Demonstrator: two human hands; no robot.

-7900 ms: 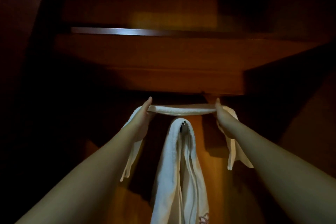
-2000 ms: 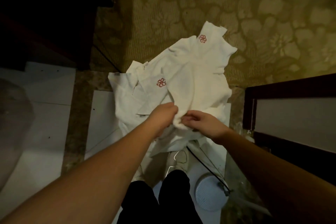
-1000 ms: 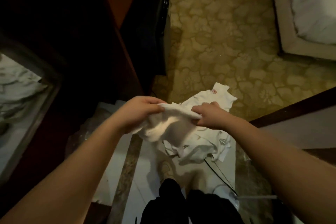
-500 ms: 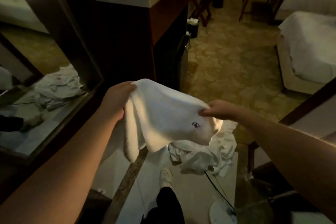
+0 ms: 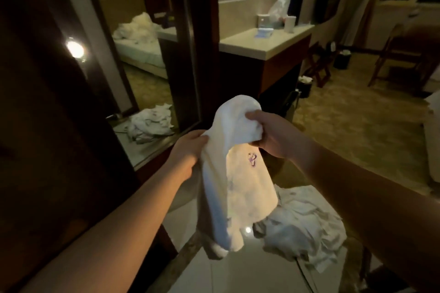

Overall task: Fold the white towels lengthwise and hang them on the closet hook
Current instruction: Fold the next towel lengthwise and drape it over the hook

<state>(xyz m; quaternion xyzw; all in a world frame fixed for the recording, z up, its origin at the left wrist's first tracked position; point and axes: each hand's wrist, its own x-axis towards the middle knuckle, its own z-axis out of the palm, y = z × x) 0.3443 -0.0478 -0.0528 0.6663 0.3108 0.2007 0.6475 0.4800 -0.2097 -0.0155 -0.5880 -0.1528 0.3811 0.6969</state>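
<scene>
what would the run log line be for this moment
stage: towel in hand, unfolded | left hand: grips white towel edge | right hand: grips top | pile of towels: on floor | hook: not in view

You are looking at a dim, warm-toned room. A small lamp glare burns bright on the dark left panel, and a second glint shines off the glossy floor near you. The towel glows where light passes through it and is smeared by motion blur. The left side sinks into shadow. Straight lines bow at the edges, and far furniture looks soft and grainy.
</scene>
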